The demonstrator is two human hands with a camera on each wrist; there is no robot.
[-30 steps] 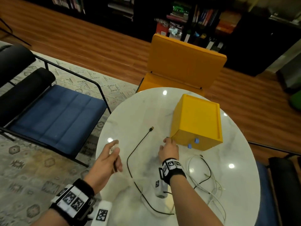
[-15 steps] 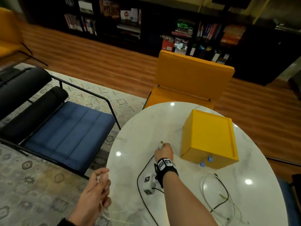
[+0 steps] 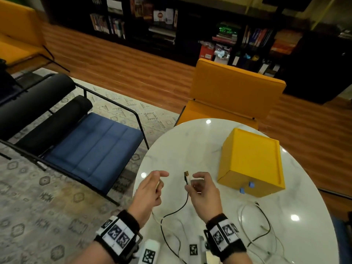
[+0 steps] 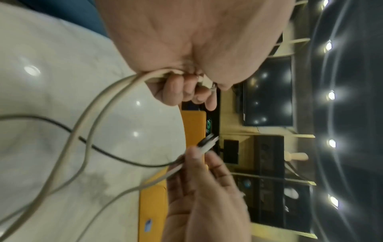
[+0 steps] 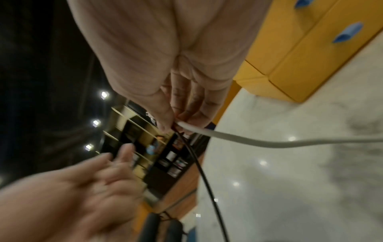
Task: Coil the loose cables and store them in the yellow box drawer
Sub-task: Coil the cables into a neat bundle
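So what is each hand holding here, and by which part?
The right hand pinches the black cable and a white cable together at their plug ends. The left hand grips a white cable's plug end.

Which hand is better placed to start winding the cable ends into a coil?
Probably the left hand: it grips only a white cable and sits beside the right hand, which pinches the black cable and a white plug upright as an anchor.
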